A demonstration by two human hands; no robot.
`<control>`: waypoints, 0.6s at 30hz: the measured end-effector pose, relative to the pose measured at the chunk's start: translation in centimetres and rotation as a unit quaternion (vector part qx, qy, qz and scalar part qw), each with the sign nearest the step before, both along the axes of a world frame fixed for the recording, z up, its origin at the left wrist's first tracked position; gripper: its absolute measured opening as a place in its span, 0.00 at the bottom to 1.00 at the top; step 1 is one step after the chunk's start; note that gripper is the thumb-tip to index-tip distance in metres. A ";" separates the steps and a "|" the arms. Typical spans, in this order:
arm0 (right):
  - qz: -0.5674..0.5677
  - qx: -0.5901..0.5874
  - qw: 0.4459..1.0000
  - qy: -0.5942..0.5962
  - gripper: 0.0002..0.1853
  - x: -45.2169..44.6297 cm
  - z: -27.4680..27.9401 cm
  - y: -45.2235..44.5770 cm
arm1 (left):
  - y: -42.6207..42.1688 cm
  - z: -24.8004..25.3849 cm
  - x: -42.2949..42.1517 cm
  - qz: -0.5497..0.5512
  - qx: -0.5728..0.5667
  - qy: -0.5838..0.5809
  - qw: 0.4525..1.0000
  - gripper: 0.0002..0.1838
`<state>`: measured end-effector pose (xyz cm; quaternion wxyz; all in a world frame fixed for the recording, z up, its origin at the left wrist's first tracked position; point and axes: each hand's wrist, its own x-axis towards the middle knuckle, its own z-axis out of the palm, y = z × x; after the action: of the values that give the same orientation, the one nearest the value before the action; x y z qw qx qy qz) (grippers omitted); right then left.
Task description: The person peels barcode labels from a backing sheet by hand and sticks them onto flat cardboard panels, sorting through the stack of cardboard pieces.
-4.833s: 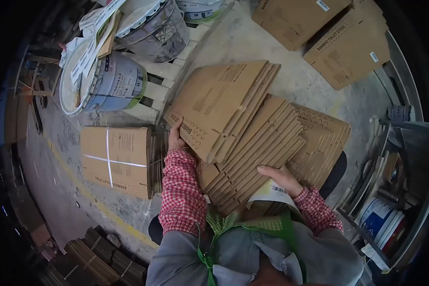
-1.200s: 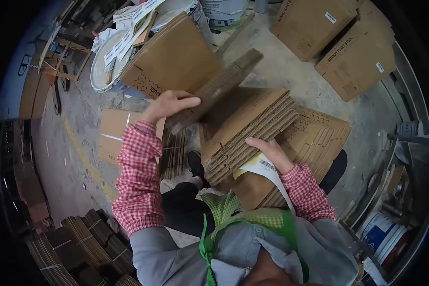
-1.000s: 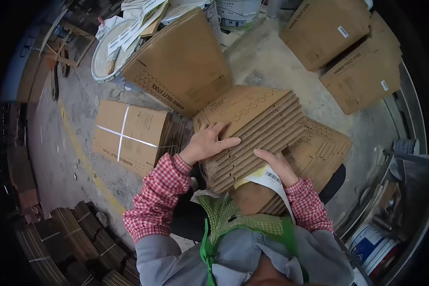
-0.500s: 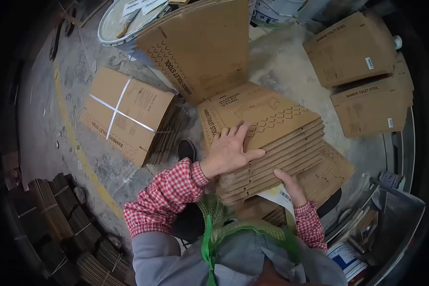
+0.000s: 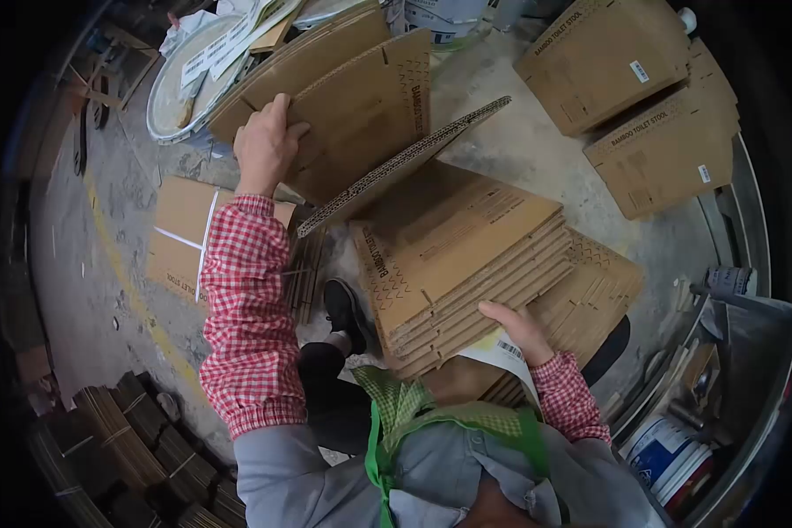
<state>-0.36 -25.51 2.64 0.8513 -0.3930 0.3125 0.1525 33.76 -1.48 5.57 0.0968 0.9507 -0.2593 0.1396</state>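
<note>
The left hand (image 5: 268, 145) is closing around the upper left edge of a folded brown cardboard carton (image 5: 361, 119), with the thumb lying on the near side. The carton is standing tilted above the far left corner of a thick stack of flat brown cardboard cartons (image 5: 466, 238); 2 panels are spreading apart in a V, and the lower panel is showing its corrugated edge.

The right hand (image 5: 515, 330) is gripping the near edge of the stack, its thumb pressing on the layered edges; its other fingers are staying largely out of sight. A white paper label sheet with a barcode (image 5: 504, 354) is lying just below this hand. A 2nd, fanned stack of brown cartons (image 5: 594, 286) is resting beside the right edge of the 1st stack.

On the grey concrete floor (image 5: 537, 163), a brown carton bundle with white strapping (image 5: 178, 224) is lying to the left, and 2 groups of printed brown cartons (image 5: 603, 70) are standing toward the far right corner.
</note>
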 end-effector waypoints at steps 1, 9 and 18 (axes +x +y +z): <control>0.004 -0.014 1.000 -0.006 0.30 -0.2 -0.8 -0.1 | -0.3 -0.5 0.1 -0.001 0.000 -0.003 1.000 0.18; 0.012 -0.002 1.000 -0.006 0.27 -0.6 -1.4 -0.3 | 0.0 -0.6 -0.4 0.004 0.057 -0.038 0.998 0.25; 0.038 -0.051 0.997 0.043 0.30 -0.5 -0.9 -0.6 | -0.1 -1.0 3.4 0.009 0.030 -0.005 0.999 0.19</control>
<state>-0.82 -26.08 1.76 0.8096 -0.4402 0.3410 0.1857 37.20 -1.54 4.57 0.0652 0.9548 -0.2551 0.1378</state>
